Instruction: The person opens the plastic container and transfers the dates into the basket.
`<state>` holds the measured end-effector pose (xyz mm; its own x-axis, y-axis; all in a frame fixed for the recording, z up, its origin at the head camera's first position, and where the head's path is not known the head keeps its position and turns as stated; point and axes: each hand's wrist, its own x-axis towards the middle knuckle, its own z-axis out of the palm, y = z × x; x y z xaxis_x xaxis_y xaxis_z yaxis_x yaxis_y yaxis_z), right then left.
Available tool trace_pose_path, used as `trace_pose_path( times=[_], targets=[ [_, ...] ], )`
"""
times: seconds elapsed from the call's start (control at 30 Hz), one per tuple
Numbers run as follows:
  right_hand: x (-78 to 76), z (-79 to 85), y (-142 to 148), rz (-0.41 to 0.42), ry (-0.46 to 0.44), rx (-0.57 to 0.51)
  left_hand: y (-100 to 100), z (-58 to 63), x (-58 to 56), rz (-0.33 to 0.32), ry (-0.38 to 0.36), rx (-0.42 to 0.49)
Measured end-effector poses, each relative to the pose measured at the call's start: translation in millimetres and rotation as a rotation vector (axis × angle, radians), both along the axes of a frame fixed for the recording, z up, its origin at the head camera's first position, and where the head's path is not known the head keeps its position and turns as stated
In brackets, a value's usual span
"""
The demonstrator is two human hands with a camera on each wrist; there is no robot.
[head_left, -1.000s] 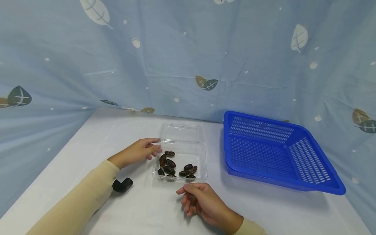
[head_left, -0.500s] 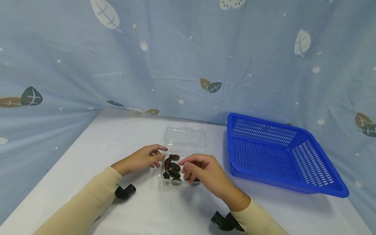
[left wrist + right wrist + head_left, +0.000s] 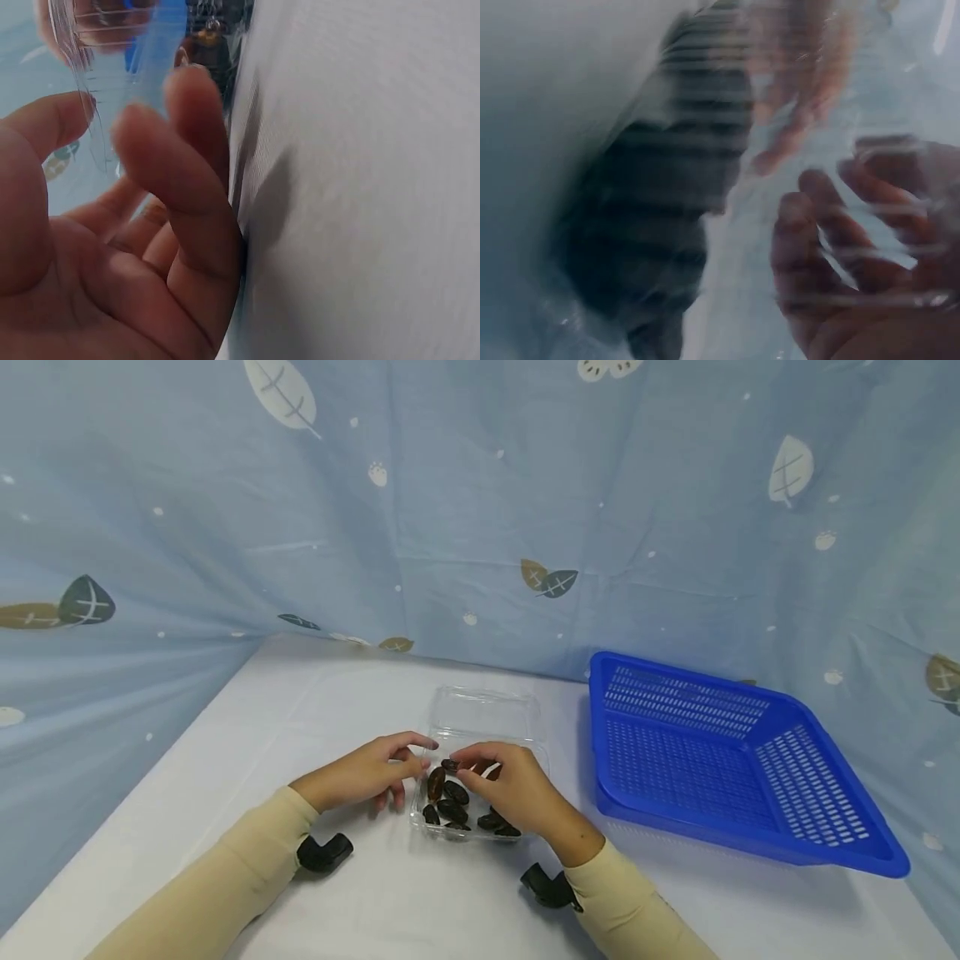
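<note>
A clear plastic clamshell box (image 3: 486,718) stands with its lid folded back on the white table. Inside lie several dark brown dates (image 3: 452,811), grouped left and right. My left hand (image 3: 372,770) is at the box's left side, fingers loosely bent and one fingertip right at the rim; the left wrist view shows nothing in its palm. My right hand (image 3: 513,783) is over the box, thumb and forefinger apart beside a date (image 3: 449,766) near the back left. It partly hides the right group. Through the clear plastic, the right wrist view shows loosely bent fingers (image 3: 791,240).
A large blue plastic basket (image 3: 675,768) stands to the right of the box. Black curved pieces (image 3: 325,853) stick out at both wrists. A pale blue leaf-print cloth (image 3: 480,510) hangs behind the white table (image 3: 360,902).
My right hand has moved from in front of the box to over its dates, toward the back left. The left hand stays by the left rim. The head view has shifted slightly.
</note>
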<state>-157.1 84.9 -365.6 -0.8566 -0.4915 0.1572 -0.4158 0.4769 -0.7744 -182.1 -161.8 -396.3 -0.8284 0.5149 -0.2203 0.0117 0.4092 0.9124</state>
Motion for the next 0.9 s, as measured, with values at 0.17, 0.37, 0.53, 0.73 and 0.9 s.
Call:
trace_pose_path(
  times=[0.17,0.37,0.53,0.73,0.9],
  targets=[
    [-2.5,-10.7,0.5,0.053,0.001,0.136,0.2,-2.6,-2.5,-0.015,-0.016,0.021],
    [-3.9,-18.9,-2.3,0.102,0.028,0.294,-0.2,-6.0,-2.9,-0.026,-0.025,0.024],
    [-4.3,-19.4,-2.2,0.104,0.055,0.331,0.6,-5.3,-3.6,-0.036,-0.034,0.027],
    [-3.1,-21.5,-2.7,0.098,0.061,0.36,0.4,-5.5,-2.0,-0.05,-0.045,0.03],
    [-3.2,-21.3,-3.1,0.077,0.074,0.395,0.5,-5.2,-2.1,-0.055,-0.05,0.034]
  ],
)
